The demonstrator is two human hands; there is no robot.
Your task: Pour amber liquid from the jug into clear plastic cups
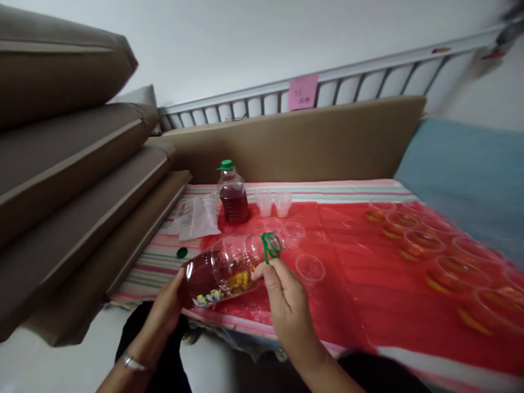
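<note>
A large clear plastic bottle (223,267) of dark red liquid lies tilted in my two hands, its uncapped mouth with the green collar pointing right and slightly up. My left hand (176,289) is closed about its base. The fingers of my right hand (282,289) grip it close to the green collar and handle (267,248). Just right of the mouth stand clear plastic cups (295,232) on the red plastic sheet, with a round clear lid or cup (310,268) nearer me. A green cap (182,252) rests on the striped cloth to the left.
A second bottle (233,199), green-capped, stands behind, beside stacked clear cups (282,203) and a white plastic packet (200,218). Several cups of amber liquid (423,242) fill the right side of the red sheet (347,262). Brown cushions (82,158) are piled at left.
</note>
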